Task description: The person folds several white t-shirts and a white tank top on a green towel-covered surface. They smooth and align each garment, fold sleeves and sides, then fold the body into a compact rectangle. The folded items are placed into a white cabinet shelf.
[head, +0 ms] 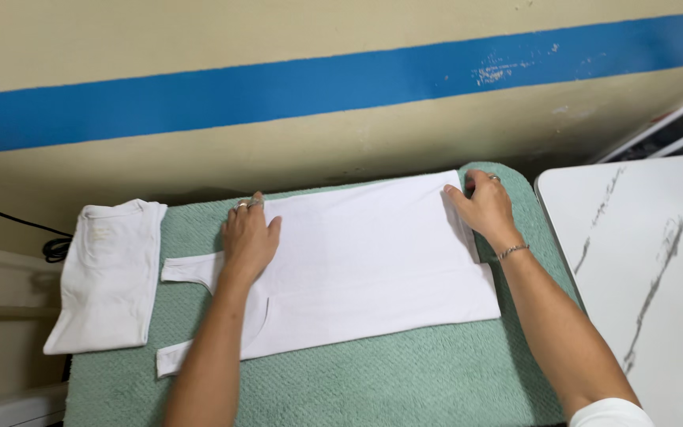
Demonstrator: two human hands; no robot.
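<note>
Nearest me, the green towel [405, 372] covers the board, with a white tank top [365, 265] spread flat across it. My left hand [248, 237] presses open-palmed near its armholes; my right hand [484, 207] rests fingers spread on its far hem corner. A folded white shirt [108, 273] lies left, the marbled table [650, 269] right

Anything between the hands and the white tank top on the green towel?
Nothing visible. The left hand lies flat on the white tank top near its straps; the right hand presses on its hem end. The folded white shirt lies apart, to the left.
</note>
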